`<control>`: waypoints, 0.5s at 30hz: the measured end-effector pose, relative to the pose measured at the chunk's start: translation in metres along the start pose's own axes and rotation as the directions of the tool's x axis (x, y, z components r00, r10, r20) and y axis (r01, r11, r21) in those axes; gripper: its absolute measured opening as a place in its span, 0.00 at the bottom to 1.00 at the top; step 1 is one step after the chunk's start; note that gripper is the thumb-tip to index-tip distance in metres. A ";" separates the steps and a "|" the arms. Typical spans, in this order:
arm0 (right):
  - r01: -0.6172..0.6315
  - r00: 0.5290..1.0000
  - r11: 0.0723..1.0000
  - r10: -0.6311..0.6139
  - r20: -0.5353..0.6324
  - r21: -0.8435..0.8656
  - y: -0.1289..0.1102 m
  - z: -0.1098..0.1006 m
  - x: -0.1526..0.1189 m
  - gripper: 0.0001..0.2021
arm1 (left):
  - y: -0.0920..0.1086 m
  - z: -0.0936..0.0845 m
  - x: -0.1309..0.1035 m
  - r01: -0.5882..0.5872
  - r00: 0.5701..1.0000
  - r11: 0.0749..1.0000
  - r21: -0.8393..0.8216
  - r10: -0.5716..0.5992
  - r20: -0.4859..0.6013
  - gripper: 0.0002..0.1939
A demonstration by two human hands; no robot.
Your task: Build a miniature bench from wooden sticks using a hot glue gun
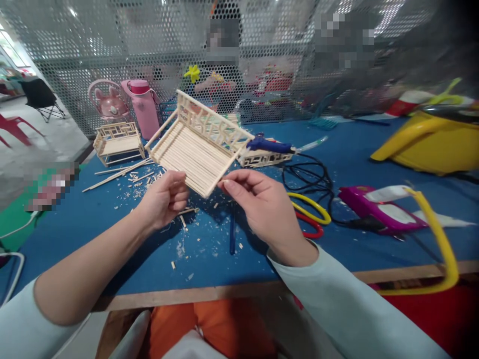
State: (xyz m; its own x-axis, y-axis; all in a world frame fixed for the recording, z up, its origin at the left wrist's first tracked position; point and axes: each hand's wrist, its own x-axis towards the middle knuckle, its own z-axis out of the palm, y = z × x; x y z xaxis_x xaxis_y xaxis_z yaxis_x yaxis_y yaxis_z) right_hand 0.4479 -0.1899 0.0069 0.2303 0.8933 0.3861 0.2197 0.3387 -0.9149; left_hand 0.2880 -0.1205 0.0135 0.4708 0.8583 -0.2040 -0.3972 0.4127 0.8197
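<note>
A miniature bench of thin pale wooden sticks (192, 154) is raised above the table, tilted, with its slatted seat facing me and a lattice back along its far side. My left hand (164, 199) is closed at the front edge of this bench, gripping it. At the bench's right corner, the thumb and forefinger of my right hand (262, 204) are pinched together. What lies between those fingertips is too small to make out. Behind the bench's right end rests a blue glue gun (271, 145), with a glue stick out of its back.
A second miniature bench (119, 142), loose sticks (116, 174) and offcuts lie left. Scissors with yellow and red handles (310, 212), a black cord (310, 174), a purple tool (377, 209) and a yellow container (434, 142) are right. A pink bottle (145, 112) stands by the perforated metal screen (164, 60).
</note>
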 end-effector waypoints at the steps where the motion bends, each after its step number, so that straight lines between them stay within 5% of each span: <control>1: 0.003 1.000 0.999 -0.003 -0.006 0.038 0.000 0.001 -0.001 0.08 | -0.001 -0.001 -0.003 -0.045 0.999 0.999 0.029 0.044 0.017 0.20; 8: 0.039 0.999 0.987 -0.037 -0.014 0.157 -0.001 -0.002 -0.001 0.07 | -0.002 -0.008 -0.008 -0.183 0.982 0.973 0.142 0.174 0.074 0.28; 15: 0.366 0.928 0.925 -0.371 -0.035 -0.103 -0.015 -0.002 -0.011 0.01 | -0.004 -0.015 -0.004 -0.115 0.990 0.980 0.164 0.100 0.095 0.22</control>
State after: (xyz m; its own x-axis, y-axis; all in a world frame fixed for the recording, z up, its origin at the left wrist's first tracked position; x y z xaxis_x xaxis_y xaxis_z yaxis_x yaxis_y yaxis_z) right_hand 0.4437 -0.2053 0.0171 0.1657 0.6927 0.7020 0.3848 0.6100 -0.6927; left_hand 0.2756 -0.1213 0.0033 0.5011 0.8626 -0.0694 -0.3141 0.2560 0.9142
